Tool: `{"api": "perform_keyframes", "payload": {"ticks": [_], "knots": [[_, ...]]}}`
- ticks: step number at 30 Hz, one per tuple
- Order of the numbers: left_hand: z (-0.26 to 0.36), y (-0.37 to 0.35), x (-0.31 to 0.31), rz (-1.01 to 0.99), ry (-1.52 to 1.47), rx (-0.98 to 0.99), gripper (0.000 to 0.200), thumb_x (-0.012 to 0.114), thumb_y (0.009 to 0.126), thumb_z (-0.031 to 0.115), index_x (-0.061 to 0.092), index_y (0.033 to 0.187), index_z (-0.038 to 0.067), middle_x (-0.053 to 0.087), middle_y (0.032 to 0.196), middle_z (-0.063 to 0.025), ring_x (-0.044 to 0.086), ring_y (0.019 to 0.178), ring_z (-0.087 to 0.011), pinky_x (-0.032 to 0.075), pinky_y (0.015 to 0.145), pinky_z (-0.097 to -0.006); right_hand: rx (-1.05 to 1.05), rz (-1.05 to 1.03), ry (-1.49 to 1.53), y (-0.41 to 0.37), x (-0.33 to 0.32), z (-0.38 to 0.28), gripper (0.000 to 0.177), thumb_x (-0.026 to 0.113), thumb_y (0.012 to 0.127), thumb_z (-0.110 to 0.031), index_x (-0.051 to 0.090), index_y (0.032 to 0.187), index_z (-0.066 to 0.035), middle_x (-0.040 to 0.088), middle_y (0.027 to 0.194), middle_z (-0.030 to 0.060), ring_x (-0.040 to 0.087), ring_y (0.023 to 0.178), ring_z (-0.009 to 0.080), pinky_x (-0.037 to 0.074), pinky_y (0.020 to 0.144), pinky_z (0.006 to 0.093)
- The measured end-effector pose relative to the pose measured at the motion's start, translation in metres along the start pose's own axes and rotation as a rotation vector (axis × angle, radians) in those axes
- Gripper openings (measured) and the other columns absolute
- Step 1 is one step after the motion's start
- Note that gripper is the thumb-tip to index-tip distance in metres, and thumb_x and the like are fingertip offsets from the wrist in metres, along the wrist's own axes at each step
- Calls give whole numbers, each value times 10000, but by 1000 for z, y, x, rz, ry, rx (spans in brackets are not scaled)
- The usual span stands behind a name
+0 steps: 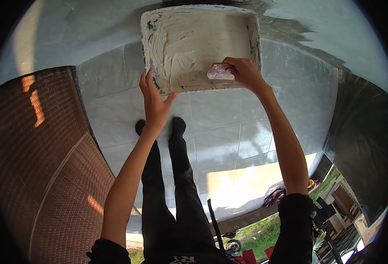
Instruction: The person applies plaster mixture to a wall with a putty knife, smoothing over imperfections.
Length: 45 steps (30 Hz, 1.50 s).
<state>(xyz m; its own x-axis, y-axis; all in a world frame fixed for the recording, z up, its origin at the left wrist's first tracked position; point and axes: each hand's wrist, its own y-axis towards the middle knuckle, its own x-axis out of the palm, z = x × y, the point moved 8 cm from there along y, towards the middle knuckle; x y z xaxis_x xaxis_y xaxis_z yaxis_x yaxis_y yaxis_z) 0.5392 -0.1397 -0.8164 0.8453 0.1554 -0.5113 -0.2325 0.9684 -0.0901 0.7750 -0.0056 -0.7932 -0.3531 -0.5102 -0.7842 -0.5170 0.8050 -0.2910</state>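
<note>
A wide rectangular tub with a smeared, crusted rim holds beige, putty-like paste marked by ridges and strokes. My left hand grips the tub's near left corner, fingers along the left side and thumb at the front rim. Over the tub's near right part, my right hand is closed around a flat pinkish block smeared with white. That block overlaps the paste in this view, and its gripped end is hidden by my fingers.
Grey floor tiles lie below the tub, with my dark shoes on them. Woven brown panels stand at the left, dark sheeting hangs at the right, and a grey wall rises behind. A dark bundle lies near the floor's sunlit edge.
</note>
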Motion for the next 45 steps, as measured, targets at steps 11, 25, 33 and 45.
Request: {"api": "perform_keyframes", "payload": {"ticks": [11, 25, 33, 45], "knots": [[-8, 0, 3, -19, 8, -1, 998, 755, 835, 458, 159, 1546, 89, 214, 1510, -228, 271, 1409, -410, 317, 1132, -502, 208, -145, 155, 14, -17, 43, 294, 672, 914, -99, 637, 1201, -44, 714, 988, 92, 645, 868, 190, 504, 756, 337], [94, 37, -124, 202, 33, 159, 714, 679, 937, 258, 290, 1478, 2, 382, 1467, -218, 364, 1392, -348, 301, 1150, -442, 161, 152, 1128, -6, -143, -105, 292, 626, 991, -200, 601, 1232, -37, 629, 936, -31, 528, 744, 41, 431, 618, 218], [245, 51, -285, 402, -72, 268, 555, 584, 995, 269, 366, 1439, 17, 435, 1426, -195, 405, 1362, -335, 324, 1131, -448, -175, 331, 1362, -31, -290, -263, 224, 539, 1030, -164, 586, 1226, -68, 594, 880, -50, 508, 679, 40, 380, 551, 218], [445, 31, -540, 743, -133, 694, 472, 546, 1009, 214, 387, 1433, 79, 449, 1444, -147, 399, 1382, -286, 352, 1092, -475, -784, 464, 1483, -51, -475, -567, 130, 577, 1013, -168, 620, 1109, -90, 599, 854, -26, 556, 730, 70, 500, 646, 236]]}}
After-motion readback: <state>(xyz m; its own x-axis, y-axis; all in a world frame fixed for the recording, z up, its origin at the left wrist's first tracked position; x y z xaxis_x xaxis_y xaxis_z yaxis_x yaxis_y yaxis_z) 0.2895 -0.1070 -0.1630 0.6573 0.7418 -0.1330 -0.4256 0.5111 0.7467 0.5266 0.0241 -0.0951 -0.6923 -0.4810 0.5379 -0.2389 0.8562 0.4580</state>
